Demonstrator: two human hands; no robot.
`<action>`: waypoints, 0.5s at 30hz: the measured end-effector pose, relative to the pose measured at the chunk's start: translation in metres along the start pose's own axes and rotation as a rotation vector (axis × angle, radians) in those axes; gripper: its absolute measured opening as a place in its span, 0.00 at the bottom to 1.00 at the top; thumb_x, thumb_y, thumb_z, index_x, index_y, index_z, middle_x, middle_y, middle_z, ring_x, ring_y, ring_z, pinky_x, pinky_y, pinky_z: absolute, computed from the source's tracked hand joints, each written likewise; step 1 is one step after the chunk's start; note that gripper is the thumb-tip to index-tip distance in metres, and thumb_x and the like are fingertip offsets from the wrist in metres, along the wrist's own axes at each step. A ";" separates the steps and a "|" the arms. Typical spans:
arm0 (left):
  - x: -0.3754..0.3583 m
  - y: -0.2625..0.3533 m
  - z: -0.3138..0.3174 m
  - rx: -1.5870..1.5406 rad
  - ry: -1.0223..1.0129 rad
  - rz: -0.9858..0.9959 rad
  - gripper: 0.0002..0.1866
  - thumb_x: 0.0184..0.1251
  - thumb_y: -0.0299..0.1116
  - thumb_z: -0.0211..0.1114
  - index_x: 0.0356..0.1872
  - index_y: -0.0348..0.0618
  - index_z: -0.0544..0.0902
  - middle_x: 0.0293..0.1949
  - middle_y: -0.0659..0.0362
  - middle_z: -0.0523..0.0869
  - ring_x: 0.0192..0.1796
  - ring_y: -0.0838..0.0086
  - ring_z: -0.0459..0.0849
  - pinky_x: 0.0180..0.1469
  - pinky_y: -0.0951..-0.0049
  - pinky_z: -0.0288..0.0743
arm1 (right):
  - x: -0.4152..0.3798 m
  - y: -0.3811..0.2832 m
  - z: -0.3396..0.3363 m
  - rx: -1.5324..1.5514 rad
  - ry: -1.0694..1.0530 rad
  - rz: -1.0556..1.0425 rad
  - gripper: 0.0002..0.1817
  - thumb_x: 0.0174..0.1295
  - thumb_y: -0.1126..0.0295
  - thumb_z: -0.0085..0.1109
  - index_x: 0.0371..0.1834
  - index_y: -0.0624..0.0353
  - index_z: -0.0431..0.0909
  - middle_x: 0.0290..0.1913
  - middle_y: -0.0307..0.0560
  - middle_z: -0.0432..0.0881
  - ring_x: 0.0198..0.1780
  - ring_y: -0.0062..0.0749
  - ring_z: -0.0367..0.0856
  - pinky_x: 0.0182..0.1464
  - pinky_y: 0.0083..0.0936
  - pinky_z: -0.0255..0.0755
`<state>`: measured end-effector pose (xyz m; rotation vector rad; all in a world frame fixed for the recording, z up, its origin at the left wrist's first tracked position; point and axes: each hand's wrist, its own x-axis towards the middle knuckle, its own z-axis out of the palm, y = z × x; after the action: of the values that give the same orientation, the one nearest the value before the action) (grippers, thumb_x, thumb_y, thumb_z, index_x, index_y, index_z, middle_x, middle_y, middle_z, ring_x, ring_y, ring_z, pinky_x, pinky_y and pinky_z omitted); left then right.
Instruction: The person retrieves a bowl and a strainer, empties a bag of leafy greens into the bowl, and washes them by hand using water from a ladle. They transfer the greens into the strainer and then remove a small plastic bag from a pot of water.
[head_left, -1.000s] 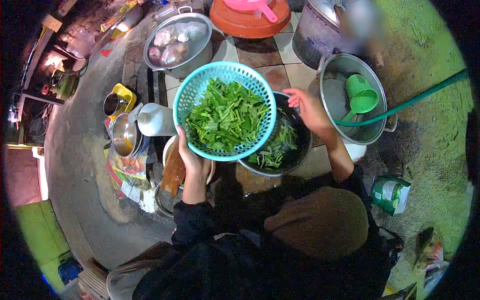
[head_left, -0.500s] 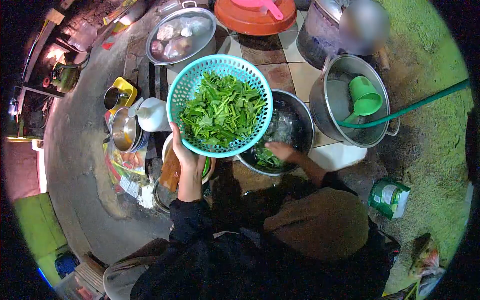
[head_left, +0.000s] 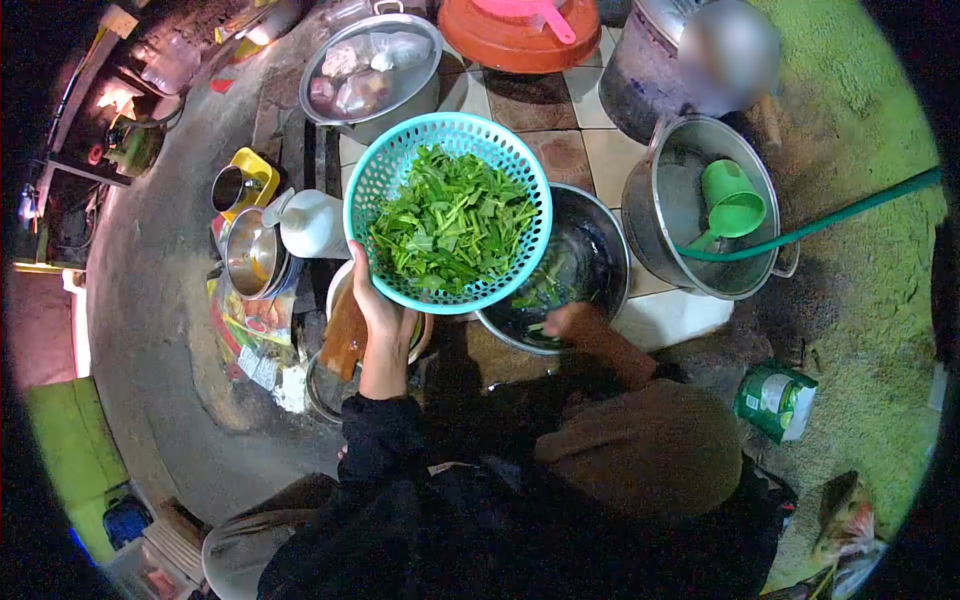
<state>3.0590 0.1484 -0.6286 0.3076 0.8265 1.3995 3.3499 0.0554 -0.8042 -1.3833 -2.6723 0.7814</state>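
My left hand [head_left: 378,315] grips the near left rim of a turquoise colander [head_left: 357,190], thumb up along its outside. Chopped leafy greens [head_left: 450,225] fill the colander, which is held over the left part of a metal basin [head_left: 622,250]. Dark water and a few floating green pieces show inside the basin. My right hand [head_left: 573,322] is low in the basin by its near rim, fingers curled in, with a bit of green at the fingertips. The colander hides part of the basin.
To the right stands a large pot [head_left: 655,225] with a green dipper [head_left: 730,195] and a green hose [head_left: 840,222] across it. A pot of bagged food [head_left: 370,70], a red-brown lid [head_left: 515,45], a white bottle [head_left: 312,225] and a green packet [head_left: 775,402] lie around.
My right hand has drawn slightly nearer to me in the basin and its fingers have curled in. The green pieces in the water have shifted. My left hand still holds the colander.
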 end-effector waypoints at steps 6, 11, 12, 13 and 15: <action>0.004 -0.006 -0.011 -0.020 -0.016 -0.014 0.32 0.72 0.55 0.44 0.66 0.40 0.62 0.63 0.52 0.69 0.63 0.58 0.69 0.65 0.57 0.62 | 0.002 -0.004 -0.131 0.204 0.432 0.342 0.17 0.64 0.58 0.54 0.27 0.62 0.77 0.22 0.57 0.75 0.26 0.41 0.79 0.32 0.32 0.71; 0.005 -0.017 -0.012 -0.010 -0.014 -0.040 0.33 0.70 0.57 0.44 0.65 0.42 0.64 0.62 0.51 0.71 0.62 0.57 0.71 0.64 0.53 0.64 | 0.035 -0.081 -0.247 0.342 0.769 0.377 0.14 0.67 0.62 0.50 0.29 0.60 0.74 0.24 0.58 0.75 0.27 0.53 0.75 0.31 0.40 0.68; 0.001 -0.017 -0.007 -0.036 -0.029 -0.077 0.32 0.71 0.56 0.43 0.67 0.43 0.62 0.65 0.52 0.68 0.64 0.58 0.68 0.66 0.56 0.60 | 0.044 -0.090 -0.252 0.377 0.881 0.339 0.12 0.68 0.63 0.49 0.32 0.60 0.74 0.26 0.58 0.75 0.28 0.53 0.76 0.31 0.39 0.68; -0.002 -0.019 -0.004 -0.054 -0.055 -0.113 0.34 0.71 0.58 0.43 0.67 0.42 0.61 0.65 0.52 0.67 0.65 0.57 0.68 0.67 0.55 0.60 | 0.056 -0.092 -0.244 0.335 0.927 0.250 0.09 0.68 0.65 0.48 0.37 0.58 0.73 0.34 0.59 0.76 0.34 0.53 0.75 0.35 0.38 0.69; -0.005 -0.028 0.000 -0.045 -0.062 -0.148 0.35 0.70 0.59 0.44 0.67 0.42 0.60 0.65 0.51 0.67 0.65 0.57 0.68 0.66 0.55 0.61 | 0.074 -0.109 -0.232 0.369 0.951 0.067 0.09 0.66 0.64 0.50 0.41 0.56 0.74 0.41 0.59 0.74 0.41 0.52 0.74 0.43 0.40 0.68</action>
<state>3.0799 0.1387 -0.6446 0.2490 0.7503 1.2627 3.2813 0.1572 -0.5677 -1.2887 -1.6705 0.4138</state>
